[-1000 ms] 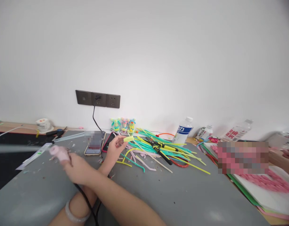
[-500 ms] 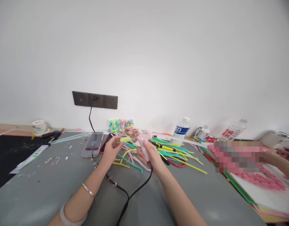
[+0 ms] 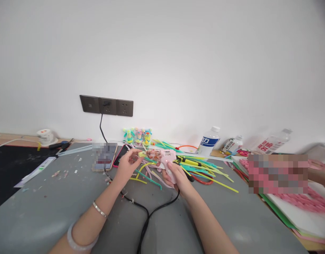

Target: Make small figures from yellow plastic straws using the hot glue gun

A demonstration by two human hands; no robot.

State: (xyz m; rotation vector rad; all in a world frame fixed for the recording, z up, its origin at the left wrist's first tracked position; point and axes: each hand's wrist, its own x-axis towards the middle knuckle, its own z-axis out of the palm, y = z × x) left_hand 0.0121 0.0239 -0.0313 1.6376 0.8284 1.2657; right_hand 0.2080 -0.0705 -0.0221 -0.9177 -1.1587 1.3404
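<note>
My right hand [image 3: 176, 177] is wrapped round the handle of a pink hot glue gun [image 3: 168, 157], whose nozzle end points left. Pinched in the fingertips of my left hand [image 3: 127, 165] is a small fuzzy yellow piece [image 3: 142, 154], seemingly pipe cleaner. The nozzle end is right at this piece; whether they touch I cannot tell. Behind and under the gun spreads a loose pile of teal, yellow and lilac pipe cleaners [image 3: 217, 181]. A black cord [image 3: 164, 204] runs from the gun's handle down toward me.
Three small fuzzy figures [image 3: 138, 137] stand against the wall. Two phones lie left, one with a pink edge [image 3: 121, 157]. Yellow-and-black pliers [image 3: 190, 161] rest in the pile. A bottle [image 3: 209, 141] stands behind. At right, another person's arm [image 3: 318, 176] reaches over pink braided material [image 3: 302, 201].
The glue gun has turned from blurred motion to a steadier side-on pose, its nozzle end now at the yellow piece. My left hand keeps its pinch. The view has shifted slightly.
</note>
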